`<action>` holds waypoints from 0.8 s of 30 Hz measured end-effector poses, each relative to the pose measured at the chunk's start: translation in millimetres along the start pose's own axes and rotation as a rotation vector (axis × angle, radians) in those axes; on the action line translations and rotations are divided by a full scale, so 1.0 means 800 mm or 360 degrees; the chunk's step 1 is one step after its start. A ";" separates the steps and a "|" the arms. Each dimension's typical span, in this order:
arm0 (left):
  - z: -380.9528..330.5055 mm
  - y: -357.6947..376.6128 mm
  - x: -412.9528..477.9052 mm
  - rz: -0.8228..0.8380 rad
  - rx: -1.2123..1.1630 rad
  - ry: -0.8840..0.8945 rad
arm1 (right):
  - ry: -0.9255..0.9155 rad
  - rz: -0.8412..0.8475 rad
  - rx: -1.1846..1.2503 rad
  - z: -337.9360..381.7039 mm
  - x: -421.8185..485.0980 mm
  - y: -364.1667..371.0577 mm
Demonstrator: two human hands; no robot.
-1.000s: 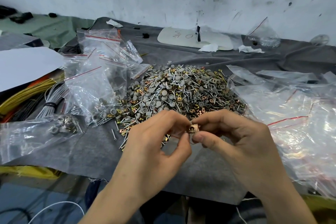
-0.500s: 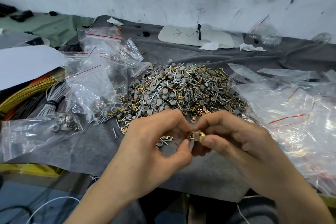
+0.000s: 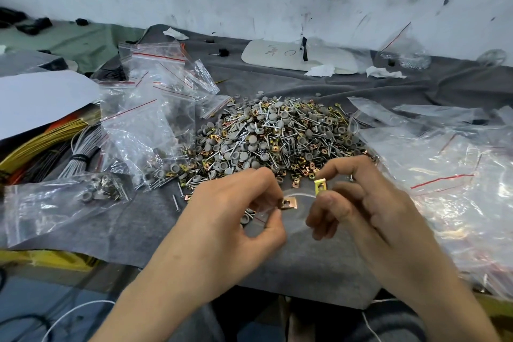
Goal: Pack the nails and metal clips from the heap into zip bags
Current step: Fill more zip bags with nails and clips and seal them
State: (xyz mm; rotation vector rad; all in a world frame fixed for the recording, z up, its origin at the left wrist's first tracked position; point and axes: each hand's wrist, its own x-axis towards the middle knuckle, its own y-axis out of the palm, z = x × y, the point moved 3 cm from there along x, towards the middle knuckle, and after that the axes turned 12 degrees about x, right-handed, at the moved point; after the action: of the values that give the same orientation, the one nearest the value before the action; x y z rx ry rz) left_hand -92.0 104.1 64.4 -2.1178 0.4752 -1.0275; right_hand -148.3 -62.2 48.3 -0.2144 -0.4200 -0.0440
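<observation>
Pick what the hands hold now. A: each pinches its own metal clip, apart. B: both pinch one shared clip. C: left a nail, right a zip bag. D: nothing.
A: the left hand pinches a copper-toned clip, the right hand a yellowish clip, with a clear gap between the two.

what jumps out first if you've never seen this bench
The heap of nails and clips sits mid-table on the cloth, with clear zip bags piled on both sides. Just in front of it, the left hand pinches a brass clip and the right hand a yellow clip, the two held apart.
</observation>
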 end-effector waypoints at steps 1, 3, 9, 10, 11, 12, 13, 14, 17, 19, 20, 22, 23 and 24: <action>0.000 -0.001 0.000 0.0011 0.0059 0.0019 | -0.0034 -0.0003 -0.0011 0.002 -0.001 0.001; 0.001 -0.004 0.000 0.0045 0.0147 0.0065 | -0.0082 -0.0018 0.0016 0.006 -0.001 0.003; 0.000 -0.007 0.000 0.0150 0.0182 0.0139 | -0.0085 -0.0107 -0.0088 0.013 0.000 0.000; -0.001 -0.006 -0.001 0.0167 0.0172 0.0168 | -0.0104 -0.0123 -0.0186 0.015 -0.001 -0.001; -0.002 -0.005 -0.001 0.0176 0.0156 0.0197 | -0.0131 -0.0133 -0.0298 0.017 -0.001 -0.002; -0.003 -0.003 -0.002 0.0176 0.0139 0.0223 | -0.0153 -0.0143 -0.0401 0.020 -0.001 -0.003; -0.003 -0.001 -0.003 0.0173 0.0123 0.0246 | -0.0164 -0.0153 -0.0481 0.022 -0.002 -0.003; -0.004 0.000 -0.005 0.0173 0.0104 0.0269 | -0.0166 -0.0164 -0.0543 0.024 -0.003 -0.003; -0.008 0.005 -0.009 0.0187 0.0045 0.0314 | -0.0138 -0.0178 -0.0663 0.025 -0.007 -0.002; -0.009 0.006 -0.011 0.0187 0.0040 0.0323 | -0.0132 -0.0203 -0.0703 0.026 -0.008 -0.002; -0.009 0.006 -0.011 0.0186 0.0042 0.0322 | -0.0141 -0.0220 -0.0715 0.027 -0.008 -0.002; -0.009 0.006 -0.013 0.0178 0.0040 0.0312 | -0.0171 -0.0273 -0.0604 0.030 -0.008 -0.003; -0.009 0.005 -0.014 0.0170 0.0035 0.0302 | -0.0183 -0.0347 -0.0474 0.031 -0.009 -0.007; -0.008 0.004 -0.016 0.0159 0.0027 0.0289 | -0.0199 -0.0465 -0.0330 0.030 -0.009 -0.012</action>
State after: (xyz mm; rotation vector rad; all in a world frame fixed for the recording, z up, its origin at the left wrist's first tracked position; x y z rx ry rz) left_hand -105.0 106.5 57.7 -1.9739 0.6515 -1.1669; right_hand -165.1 -66.6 68.7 -0.3599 -0.5697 -0.3636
